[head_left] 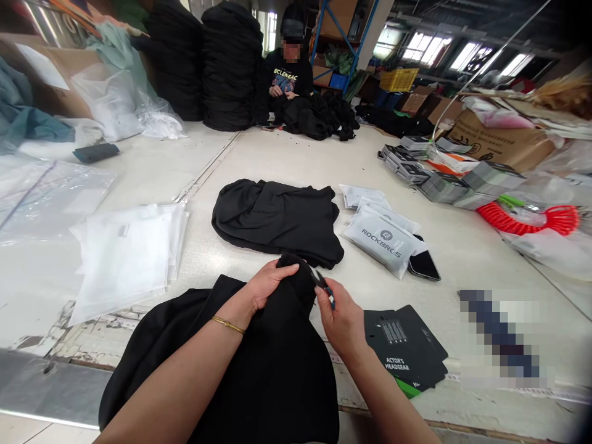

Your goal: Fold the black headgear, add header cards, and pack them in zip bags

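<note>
Black fabric [259, 370] in both hands, "ACTOR'S HEADGEAR" cards [407, 351], "ROCKBROS" pouch [382, 240]

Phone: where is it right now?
Head view, right of centre on the table: the phone lies half under the Rockbros pouch, beyond the black headgear cards.

Phone [423, 264]: partly hidden under the grey pouch [383, 240]. Pixelated patch [502, 336], right of that pouch: contents unreadable. Black garment [259, 370]: lower part cut off by frame edge.

Matt black cloth [259, 370] lies on a smooth, worn table [287, 160]; clear glossy plastic bags [124, 253] sit beside it.
</note>
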Available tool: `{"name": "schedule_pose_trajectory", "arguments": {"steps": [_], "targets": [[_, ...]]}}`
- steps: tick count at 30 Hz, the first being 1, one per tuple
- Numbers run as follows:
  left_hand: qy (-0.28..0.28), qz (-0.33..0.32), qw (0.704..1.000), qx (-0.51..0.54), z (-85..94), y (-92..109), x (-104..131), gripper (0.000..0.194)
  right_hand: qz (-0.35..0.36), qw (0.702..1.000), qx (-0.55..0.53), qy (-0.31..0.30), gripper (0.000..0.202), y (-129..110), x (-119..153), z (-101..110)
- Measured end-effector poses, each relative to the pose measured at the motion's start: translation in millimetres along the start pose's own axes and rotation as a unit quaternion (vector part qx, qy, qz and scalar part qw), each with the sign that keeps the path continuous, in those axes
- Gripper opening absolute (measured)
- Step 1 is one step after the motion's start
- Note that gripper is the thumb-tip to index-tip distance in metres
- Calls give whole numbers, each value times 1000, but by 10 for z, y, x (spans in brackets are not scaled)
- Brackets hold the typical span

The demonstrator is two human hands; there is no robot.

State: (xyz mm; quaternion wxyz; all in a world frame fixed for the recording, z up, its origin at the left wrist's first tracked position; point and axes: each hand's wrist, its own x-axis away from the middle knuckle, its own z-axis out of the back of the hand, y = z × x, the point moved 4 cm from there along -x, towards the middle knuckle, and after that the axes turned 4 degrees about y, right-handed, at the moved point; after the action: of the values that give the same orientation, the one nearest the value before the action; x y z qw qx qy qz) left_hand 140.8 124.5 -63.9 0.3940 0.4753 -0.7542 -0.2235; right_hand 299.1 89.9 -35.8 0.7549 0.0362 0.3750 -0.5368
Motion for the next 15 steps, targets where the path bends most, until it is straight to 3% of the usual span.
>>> {"name": "schedule_pose_trajectory", "arguments": {"steps": [4,15], "targets": [[-9,1,1000,-2,5,-3,2,27,71,995,58,-25,29,-95,53,-103],[-9,5,1000,-4,-4,5,10,26,105,987,123,7,30,-72,-19,-155]]}}
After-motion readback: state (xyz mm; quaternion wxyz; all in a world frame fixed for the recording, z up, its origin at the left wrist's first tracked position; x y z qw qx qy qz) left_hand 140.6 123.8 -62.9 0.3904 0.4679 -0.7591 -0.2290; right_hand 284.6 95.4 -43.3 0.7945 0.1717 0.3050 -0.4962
